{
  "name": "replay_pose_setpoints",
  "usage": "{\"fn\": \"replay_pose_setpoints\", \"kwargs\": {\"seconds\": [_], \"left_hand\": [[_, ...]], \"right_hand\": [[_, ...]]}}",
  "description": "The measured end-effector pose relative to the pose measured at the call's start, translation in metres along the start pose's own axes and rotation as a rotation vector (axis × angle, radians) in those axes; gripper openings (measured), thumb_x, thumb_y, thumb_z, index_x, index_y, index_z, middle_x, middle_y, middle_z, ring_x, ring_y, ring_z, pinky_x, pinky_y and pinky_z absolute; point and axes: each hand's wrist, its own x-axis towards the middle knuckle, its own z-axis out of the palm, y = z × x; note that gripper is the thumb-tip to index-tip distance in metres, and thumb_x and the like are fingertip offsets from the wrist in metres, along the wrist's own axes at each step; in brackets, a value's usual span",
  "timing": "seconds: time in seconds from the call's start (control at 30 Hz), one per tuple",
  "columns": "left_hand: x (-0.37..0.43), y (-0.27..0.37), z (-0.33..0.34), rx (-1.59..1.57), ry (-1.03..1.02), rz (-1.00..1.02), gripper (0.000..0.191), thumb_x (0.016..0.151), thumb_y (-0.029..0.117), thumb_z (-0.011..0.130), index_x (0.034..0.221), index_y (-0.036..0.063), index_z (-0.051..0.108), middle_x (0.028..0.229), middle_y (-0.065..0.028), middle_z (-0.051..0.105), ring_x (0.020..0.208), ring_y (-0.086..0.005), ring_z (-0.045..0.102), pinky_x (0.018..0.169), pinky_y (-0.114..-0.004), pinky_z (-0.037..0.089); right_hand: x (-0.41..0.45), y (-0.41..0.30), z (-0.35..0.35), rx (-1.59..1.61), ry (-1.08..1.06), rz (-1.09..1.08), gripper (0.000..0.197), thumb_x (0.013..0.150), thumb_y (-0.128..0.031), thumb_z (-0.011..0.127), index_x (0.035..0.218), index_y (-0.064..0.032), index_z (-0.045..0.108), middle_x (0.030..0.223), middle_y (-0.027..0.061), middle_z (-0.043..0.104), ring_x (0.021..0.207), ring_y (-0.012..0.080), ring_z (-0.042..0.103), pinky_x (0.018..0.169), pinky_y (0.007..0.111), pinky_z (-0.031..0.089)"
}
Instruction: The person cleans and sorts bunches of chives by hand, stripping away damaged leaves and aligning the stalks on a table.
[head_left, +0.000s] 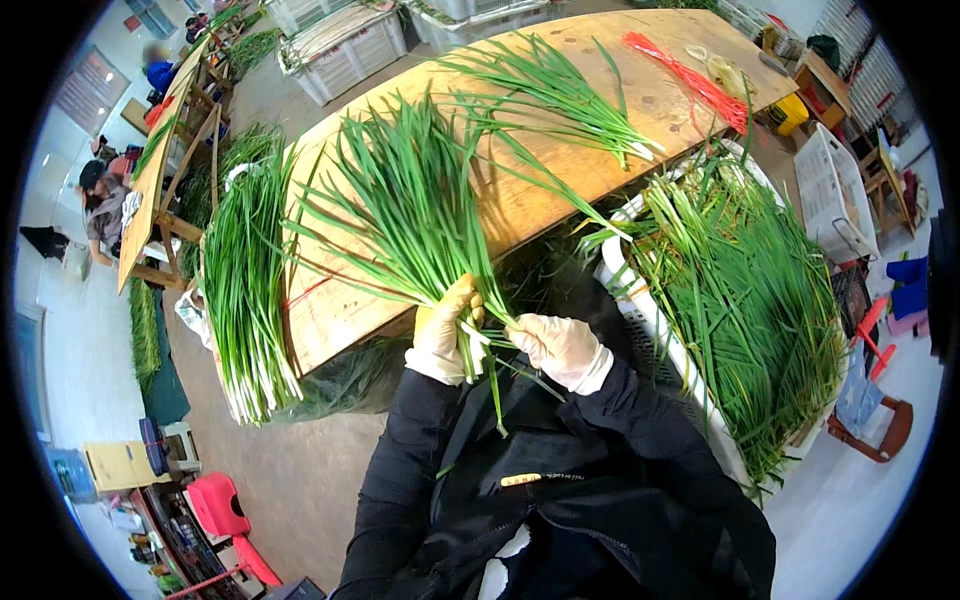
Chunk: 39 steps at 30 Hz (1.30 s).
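Observation:
In my gloved left hand (445, 328) is a thick bunch of garlic chives (420, 202), gripped near its pale stem ends. The green leaves fan out over the plywood table (345, 322). My right hand (561, 346), also gloved, pinches a few stems beside the bunch, close to the left hand. Loose blades hang below both hands, in front of my dark apron. A neat pile of chives (251, 300) lies at the table's left end, white ends towards me. Farther back on the table rests a smaller loose bunch (562, 97).
On my right stands a white plastic crate (660, 322) heaped with untrimmed chives (750, 300). Red plastic ties (690, 79) lie at the table's far right. White crates (349, 56) stand beyond the table. At left, a person (105, 202) sits by another wooden table (161, 165).

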Motion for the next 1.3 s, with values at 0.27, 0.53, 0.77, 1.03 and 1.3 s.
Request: {"fn": "replay_pose_setpoints", "kwargs": {"seconds": [0.27,0.53,0.77,1.03,1.3], "left_hand": [[0.001,-0.006,0.005,0.062,0.135,-0.04,0.019,0.077,0.011,0.059,0.09,-0.0007,0.053,0.062,-0.0021,0.054,0.048,-0.0094,0.051,0.045,-0.016,0.044],[0.004,-0.005,0.003,-0.03,0.085,-0.009,0.016,0.079,0.01,0.057,0.09,-0.0003,0.053,0.065,-0.003,0.055,0.052,-0.0105,0.053,0.049,-0.018,0.047],[0.009,0.002,-0.004,-0.075,0.167,0.049,0.014,0.077,0.008,0.058,0.086,-0.0017,0.054,0.063,-0.0039,0.055,0.05,-0.0098,0.051,0.046,-0.018,0.044],[0.009,-0.006,0.011,-0.016,0.251,0.049,0.012,0.077,0.008,0.059,0.084,-0.0006,0.056,0.065,-0.004,0.057,0.05,-0.0095,0.051,0.045,-0.018,0.042],[0.001,-0.013,-0.002,0.053,0.095,0.054,0.027,0.073,0.011,0.063,0.097,0.001,0.055,0.082,-0.0042,0.06,0.068,-0.012,0.055,0.059,-0.023,0.047]], "right_hand": [[0.017,0.024,0.017,0.668,-0.025,0.265,0.021,0.082,-0.021,0.056,0.084,-0.0005,0.056,0.071,0.0018,0.055,0.065,0.0077,0.051,0.06,0.022,0.043],[0.023,0.026,0.014,0.798,0.149,0.254,0.015,0.082,-0.015,0.053,0.078,-0.0009,0.053,0.067,0.001,0.054,0.06,0.0092,0.049,0.054,0.023,0.04],[-0.031,0.055,-0.016,-0.266,-0.783,0.305,0.03,0.079,-0.031,0.048,0.085,-0.0032,0.055,0.081,0.0149,0.056,0.077,0.0284,0.054,0.068,0.035,0.044],[0.023,-0.006,-0.015,-0.294,0.026,-0.074,0.038,0.075,-0.036,0.057,0.099,-0.0069,0.05,0.081,0.009,0.056,0.075,0.024,0.056,0.061,0.03,0.046],[0.025,0.017,0.001,0.755,-0.079,0.431,0.021,0.086,-0.018,0.048,0.089,-0.0003,0.058,0.071,0.0048,0.061,0.059,0.0082,0.055,0.055,0.02,0.045]]}}
